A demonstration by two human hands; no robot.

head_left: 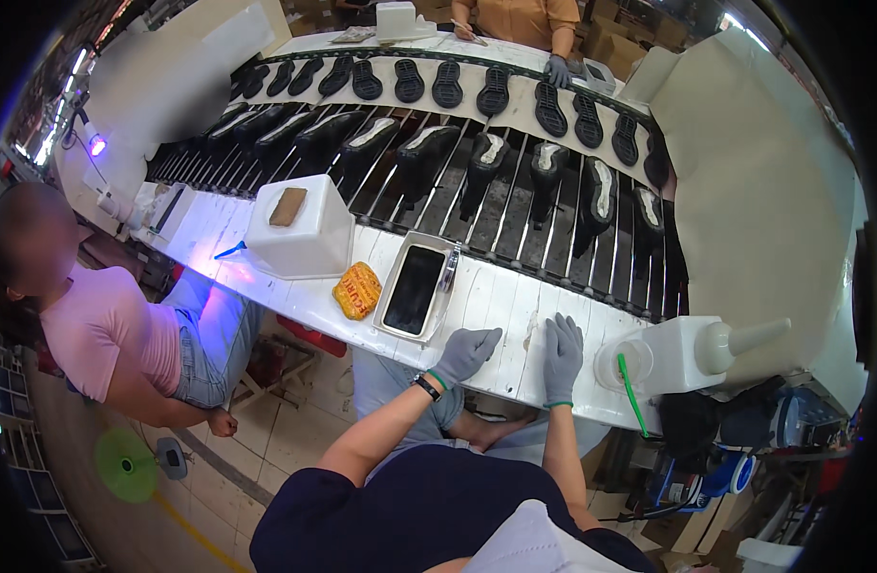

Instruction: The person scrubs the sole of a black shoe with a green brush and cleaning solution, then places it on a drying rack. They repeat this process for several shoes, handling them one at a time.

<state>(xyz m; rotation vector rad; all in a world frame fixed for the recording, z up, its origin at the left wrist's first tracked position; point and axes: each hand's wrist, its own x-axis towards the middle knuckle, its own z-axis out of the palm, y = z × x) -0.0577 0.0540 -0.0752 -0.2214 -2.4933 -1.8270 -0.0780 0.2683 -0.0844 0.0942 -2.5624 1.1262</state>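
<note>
My left hand (466,354), in a grey glove with a green cuff, rests at the near edge of the white table with its fingers curled together; nothing shows in it. Flat on the table to its right lies my right hand (563,355), gloved alike, fingers stretched out and holding nothing. Left of my left hand, a phone with a dark screen (415,291) sits in a white tray (442,304). Beyond my hands, a rack of metal rods carries several black shoe uppers on lasts (545,172), with pale patches on their bottoms. Black soles (494,91) line a pale strip behind them.
Left of the tray are an orange-yellow wrapped bundle (357,291) and a white box-shaped container (300,229). A clear cup (610,366) with a green-handled brush and a white bottle (687,353) stand at right. One person (123,334) sits at left; another (524,19) works across the line.
</note>
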